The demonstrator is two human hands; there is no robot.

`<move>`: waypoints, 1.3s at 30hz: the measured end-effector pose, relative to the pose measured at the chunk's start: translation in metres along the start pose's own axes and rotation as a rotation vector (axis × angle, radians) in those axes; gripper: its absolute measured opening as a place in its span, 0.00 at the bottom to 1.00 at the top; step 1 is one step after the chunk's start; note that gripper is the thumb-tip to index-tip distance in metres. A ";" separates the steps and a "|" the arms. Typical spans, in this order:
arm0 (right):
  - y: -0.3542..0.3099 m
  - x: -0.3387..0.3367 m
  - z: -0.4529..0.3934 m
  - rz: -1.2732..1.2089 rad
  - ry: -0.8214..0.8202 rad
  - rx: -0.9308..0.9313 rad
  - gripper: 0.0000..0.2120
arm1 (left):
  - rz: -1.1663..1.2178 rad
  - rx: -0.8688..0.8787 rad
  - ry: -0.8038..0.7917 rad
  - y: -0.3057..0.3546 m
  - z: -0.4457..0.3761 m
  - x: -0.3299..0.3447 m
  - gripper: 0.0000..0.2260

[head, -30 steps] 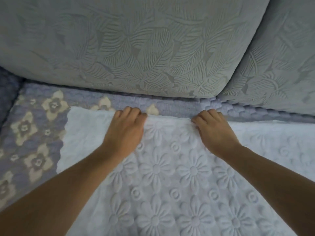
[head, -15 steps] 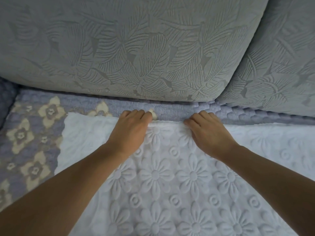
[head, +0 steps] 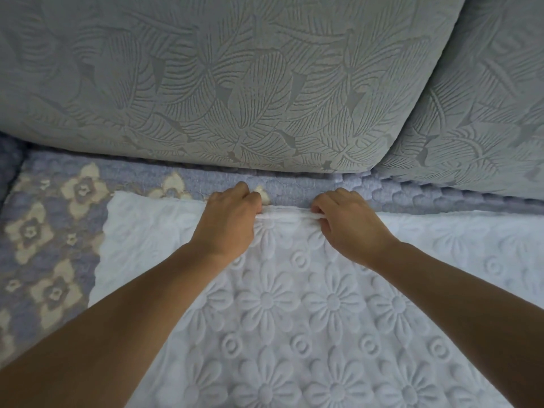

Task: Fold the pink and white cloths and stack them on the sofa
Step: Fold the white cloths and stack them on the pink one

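two hands pinching the white cloth [head: 294, 304] at its far edge, just below the back cushion [head: 206, 83]: left hand [head: 226, 228], right hand [head: 350, 231]. soft, limp, light; edge grip suits it.

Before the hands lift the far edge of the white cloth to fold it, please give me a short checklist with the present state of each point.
1. Left hand grips the far edge of the white cloth: ok, fingers curled over the hem.
2. Right hand grips the same edge: ok, it pinches the hem.
3. Hem between the hands is straight: ok, it runs as a taut line.
4. Cloth lies flat on the sofa seat: ok in the part in view.
5. Near edge is free to meet the far edge: cannot tell, it is out of the picture.
6. Pink cloth is ready: cannot tell, none is in view.
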State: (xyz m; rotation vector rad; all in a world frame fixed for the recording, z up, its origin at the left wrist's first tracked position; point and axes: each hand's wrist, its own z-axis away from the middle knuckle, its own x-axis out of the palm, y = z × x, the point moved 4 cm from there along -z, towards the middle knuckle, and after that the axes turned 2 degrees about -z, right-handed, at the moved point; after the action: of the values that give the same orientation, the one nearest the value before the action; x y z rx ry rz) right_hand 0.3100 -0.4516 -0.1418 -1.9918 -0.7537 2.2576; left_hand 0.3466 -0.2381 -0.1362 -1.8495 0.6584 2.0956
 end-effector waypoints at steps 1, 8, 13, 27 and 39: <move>0.000 0.001 -0.002 -0.019 -0.019 0.014 0.11 | -0.021 0.007 -0.003 0.001 0.000 0.000 0.11; 0.005 -0.003 -0.008 -0.125 -0.090 0.127 0.10 | -0.049 -0.037 0.034 0.010 0.003 -0.004 0.17; 0.016 -0.014 -0.006 -0.226 -0.156 0.208 0.06 | 0.087 -0.153 -0.026 0.004 0.001 0.000 0.11; 0.001 0.000 0.003 -0.097 0.102 0.290 0.14 | 0.014 -0.059 0.175 0.014 0.007 0.002 0.07; 0.019 0.002 0.011 0.208 0.182 0.009 0.14 | 0.006 0.011 0.182 0.024 0.019 0.023 0.14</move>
State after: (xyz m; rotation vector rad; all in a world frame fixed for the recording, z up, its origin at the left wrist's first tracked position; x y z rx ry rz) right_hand 0.3043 -0.4709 -0.1504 -2.3300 -0.5415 2.1327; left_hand 0.3148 -0.2516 -0.1536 -2.0517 0.7166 1.9380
